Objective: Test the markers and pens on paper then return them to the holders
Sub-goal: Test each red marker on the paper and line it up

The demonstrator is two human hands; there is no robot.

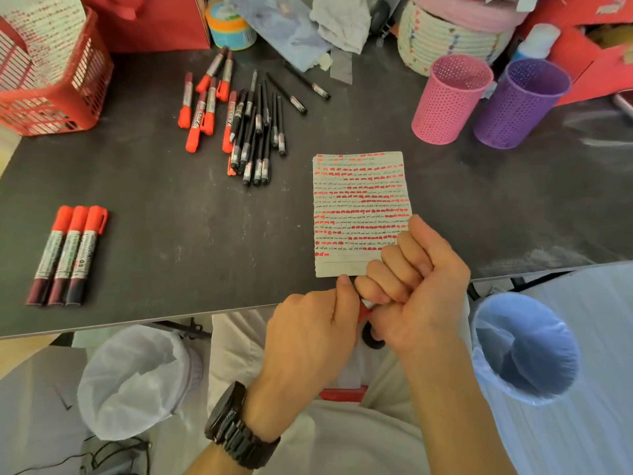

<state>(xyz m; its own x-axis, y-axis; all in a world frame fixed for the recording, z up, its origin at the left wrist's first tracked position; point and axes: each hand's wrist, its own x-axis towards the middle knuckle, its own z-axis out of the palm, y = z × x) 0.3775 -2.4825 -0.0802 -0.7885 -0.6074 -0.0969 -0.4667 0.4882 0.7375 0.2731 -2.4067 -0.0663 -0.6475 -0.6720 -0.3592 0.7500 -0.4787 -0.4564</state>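
Both hands meet at the table's near edge around one red marker (365,308), mostly hidden between them. My right hand (416,284) grips its body in a fist. My left hand (313,327) pinches its red cap end. Just beyond lies the test paper (361,200), covered with rows of red and black strokes. A pile of red markers (202,108) and black pens (257,138) lies at the table's middle back. Three red markers (68,255) lie side by side at the left. The pink holder (448,101) and the purple holder (520,104) stand at the back right.
A red basket (58,97) stands at the back left. A woven basket (452,32), a tape roll (229,27) and cloths crowd the back edge. Below the dark table (171,252) stand a white-lined bin (137,382) and a blue-lined bin (524,347).
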